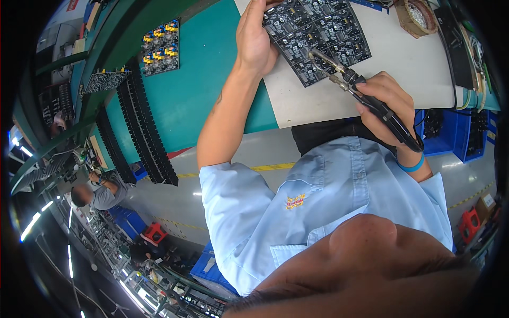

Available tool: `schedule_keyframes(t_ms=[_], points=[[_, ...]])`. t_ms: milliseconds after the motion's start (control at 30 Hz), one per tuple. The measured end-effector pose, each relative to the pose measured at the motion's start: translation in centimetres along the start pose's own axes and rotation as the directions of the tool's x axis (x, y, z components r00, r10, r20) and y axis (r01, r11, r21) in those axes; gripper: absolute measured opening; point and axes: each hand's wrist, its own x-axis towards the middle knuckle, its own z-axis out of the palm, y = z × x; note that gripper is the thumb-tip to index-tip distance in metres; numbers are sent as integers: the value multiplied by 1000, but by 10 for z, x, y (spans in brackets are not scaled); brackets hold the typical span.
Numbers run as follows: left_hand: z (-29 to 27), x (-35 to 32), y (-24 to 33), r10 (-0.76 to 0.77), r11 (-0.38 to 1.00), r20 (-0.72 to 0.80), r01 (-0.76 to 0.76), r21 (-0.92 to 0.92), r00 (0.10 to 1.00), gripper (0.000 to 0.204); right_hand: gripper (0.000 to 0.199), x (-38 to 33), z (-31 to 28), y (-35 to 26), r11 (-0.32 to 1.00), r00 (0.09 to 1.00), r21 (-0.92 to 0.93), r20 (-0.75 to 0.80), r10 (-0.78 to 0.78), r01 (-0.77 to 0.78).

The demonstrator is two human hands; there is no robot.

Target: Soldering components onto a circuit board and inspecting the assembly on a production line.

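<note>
My left hand (pixel 255 45) grips the left edge of a black circuit board panel (pixel 342 40), tilted above a pale mat (pixel 419 74). The panel is split by lines into several like boards, dotted with small parts. My right hand (pixel 391 95) is wrapped round the black handle of a soldering iron (pixel 383 112). Two metal ends reach from the iron toward the panel's lower part. The longer one reaches over the board face; whether it touches cannot be made out. Some left fingers are hidden by the panel or cut off by the upper edge.
A small board panel with yellow and blue parts (pixel 160 46) lies on the green bench top (pixel 196 63). Long black slotted racks (pixel 144 127) stand at the left. A round container (pixel 416 18) sits at the upper right, blue bins (pixel 455 132) below. Another person (pixel 101 193) works far left.
</note>
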Motion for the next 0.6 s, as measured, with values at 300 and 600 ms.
schedule_keyframes(t_ms=[300, 600], points=[[-2, 1, 0, 7, 992, 106, 6, -122, 994, 42, 41, -1, 1, 1, 1000, 999, 8, -33, 24, -24], [3, -3, 2, 56, 998, 73, -57, 6, 996, 42, 40, 5, 2, 2, 1000, 1000, -13, -9, -19, 19]])
